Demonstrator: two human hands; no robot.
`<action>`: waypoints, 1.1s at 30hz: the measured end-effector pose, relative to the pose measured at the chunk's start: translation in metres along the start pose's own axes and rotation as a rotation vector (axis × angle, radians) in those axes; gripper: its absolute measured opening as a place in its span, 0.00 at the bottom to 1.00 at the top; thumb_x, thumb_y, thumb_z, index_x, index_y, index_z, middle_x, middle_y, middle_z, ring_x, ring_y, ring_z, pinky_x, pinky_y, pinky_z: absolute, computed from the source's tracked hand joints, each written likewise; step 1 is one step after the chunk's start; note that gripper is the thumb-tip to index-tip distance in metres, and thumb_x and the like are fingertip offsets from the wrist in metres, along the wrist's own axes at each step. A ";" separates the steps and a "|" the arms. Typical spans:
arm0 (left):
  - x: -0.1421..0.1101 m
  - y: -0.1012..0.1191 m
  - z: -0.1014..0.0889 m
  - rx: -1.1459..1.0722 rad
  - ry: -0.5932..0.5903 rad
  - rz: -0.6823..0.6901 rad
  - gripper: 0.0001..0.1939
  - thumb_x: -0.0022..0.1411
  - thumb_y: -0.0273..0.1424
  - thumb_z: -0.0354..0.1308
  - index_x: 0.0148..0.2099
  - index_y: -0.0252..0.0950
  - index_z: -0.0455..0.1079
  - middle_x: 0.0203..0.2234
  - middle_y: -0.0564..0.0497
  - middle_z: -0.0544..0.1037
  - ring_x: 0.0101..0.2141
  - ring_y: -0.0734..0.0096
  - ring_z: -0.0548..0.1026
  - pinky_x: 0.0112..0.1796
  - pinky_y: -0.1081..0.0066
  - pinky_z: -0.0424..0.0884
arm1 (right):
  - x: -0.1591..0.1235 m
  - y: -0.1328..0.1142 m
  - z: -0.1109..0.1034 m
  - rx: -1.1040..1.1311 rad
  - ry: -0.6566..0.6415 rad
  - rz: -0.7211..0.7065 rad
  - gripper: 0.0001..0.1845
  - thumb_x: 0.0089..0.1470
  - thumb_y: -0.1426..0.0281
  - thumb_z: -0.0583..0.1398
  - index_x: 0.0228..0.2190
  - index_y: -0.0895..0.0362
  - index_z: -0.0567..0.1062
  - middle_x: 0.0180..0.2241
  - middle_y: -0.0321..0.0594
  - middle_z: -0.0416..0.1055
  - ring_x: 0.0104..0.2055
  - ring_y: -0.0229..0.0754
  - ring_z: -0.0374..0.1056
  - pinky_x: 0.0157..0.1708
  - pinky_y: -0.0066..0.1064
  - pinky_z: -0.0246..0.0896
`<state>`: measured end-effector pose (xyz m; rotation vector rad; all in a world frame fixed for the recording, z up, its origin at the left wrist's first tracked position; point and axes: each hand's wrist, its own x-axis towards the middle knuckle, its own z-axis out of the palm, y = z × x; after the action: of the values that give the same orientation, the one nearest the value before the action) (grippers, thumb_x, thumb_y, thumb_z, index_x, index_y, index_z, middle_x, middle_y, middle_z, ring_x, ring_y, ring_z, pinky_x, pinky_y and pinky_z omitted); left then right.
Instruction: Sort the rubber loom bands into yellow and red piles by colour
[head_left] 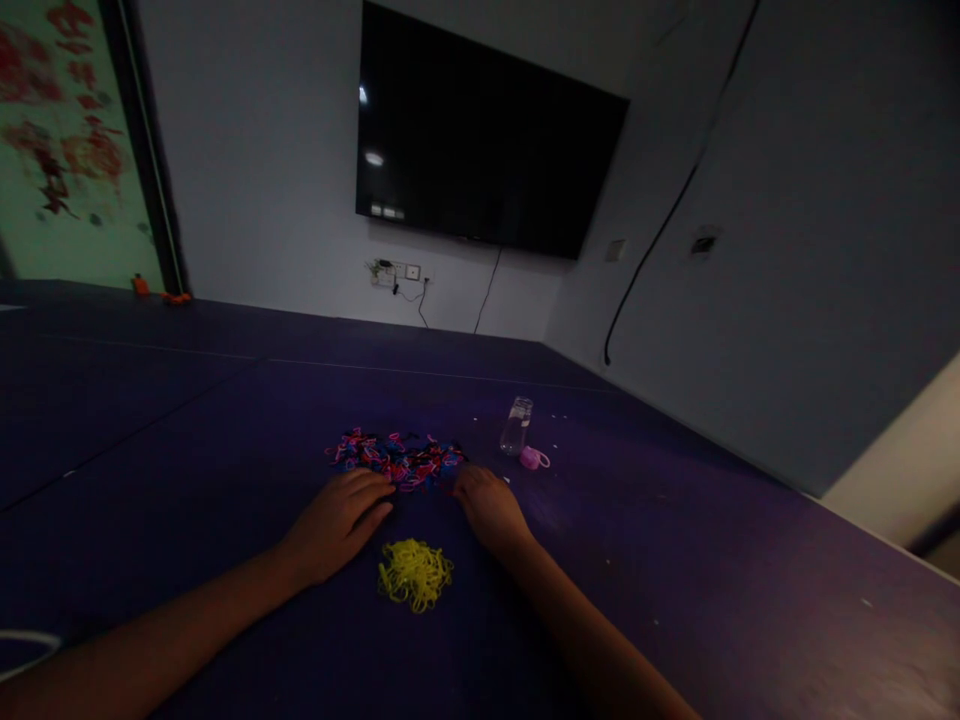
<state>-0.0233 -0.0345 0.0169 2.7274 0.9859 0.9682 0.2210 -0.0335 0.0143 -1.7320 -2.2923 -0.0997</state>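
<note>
A heap of small loop bands [405,462] in red, pink, blue and black lies spread on the purple floor ahead of me. My left hand [341,520] rests at the heap's near left side, fingers stretched out and thumb apart, holding nothing that I can see. At the right end of the heap is my right hand [487,505], its fingers bent down and drawn together; whatever is in its fingertips is hidden. Between my forearms sits a separate pile of yellow loop bands [415,575], touched by neither hand.
A clear bottle [516,425] stands to the right of the heap, with a pink looped cap [534,458] beside it. Small white scraps dot the purple floor [675,560]. Farther off, a television [484,130] hangs on the wall above sockets and cables.
</note>
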 end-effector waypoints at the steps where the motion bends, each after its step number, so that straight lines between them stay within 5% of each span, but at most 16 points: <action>1: 0.001 -0.004 0.000 0.004 0.016 -0.009 0.13 0.66 0.33 0.47 0.47 0.37 0.70 0.43 0.47 0.76 0.45 0.62 0.71 0.48 0.57 0.66 | -0.003 0.001 0.000 -0.002 -0.003 0.011 0.09 0.59 0.74 0.52 0.36 0.59 0.73 0.40 0.45 0.71 0.43 0.45 0.66 0.45 0.34 0.58; 11: 0.002 -0.014 0.013 -0.013 0.088 -0.031 0.11 0.64 0.33 0.49 0.42 0.38 0.72 0.40 0.48 0.77 0.42 0.63 0.73 0.44 0.59 0.70 | -0.004 -0.002 0.003 0.012 0.018 -0.031 0.19 0.60 0.72 0.52 0.52 0.53 0.67 0.56 0.42 0.62 0.56 0.47 0.57 0.52 0.38 0.52; 23: 0.001 -0.011 0.009 -0.030 0.045 -0.039 0.11 0.63 0.32 0.49 0.40 0.38 0.73 0.38 0.49 0.78 0.42 0.64 0.73 0.45 0.60 0.69 | -0.018 0.005 -0.024 -0.047 -0.132 -0.090 0.10 0.56 0.72 0.54 0.36 0.58 0.76 0.39 0.44 0.73 0.43 0.44 0.66 0.43 0.30 0.56; 33: 0.002 -0.011 0.007 -0.041 0.017 -0.035 0.11 0.63 0.32 0.49 0.39 0.38 0.73 0.37 0.49 0.78 0.40 0.64 0.74 0.44 0.61 0.70 | -0.036 0.032 -0.046 0.236 -0.292 -0.222 0.04 0.42 0.76 0.62 0.22 0.57 0.77 0.28 0.38 0.74 0.32 0.39 0.68 0.31 0.26 0.59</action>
<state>-0.0234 -0.0237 0.0096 2.6641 1.0018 0.9959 0.2680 -0.0682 0.0462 -1.4508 -2.5716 0.3915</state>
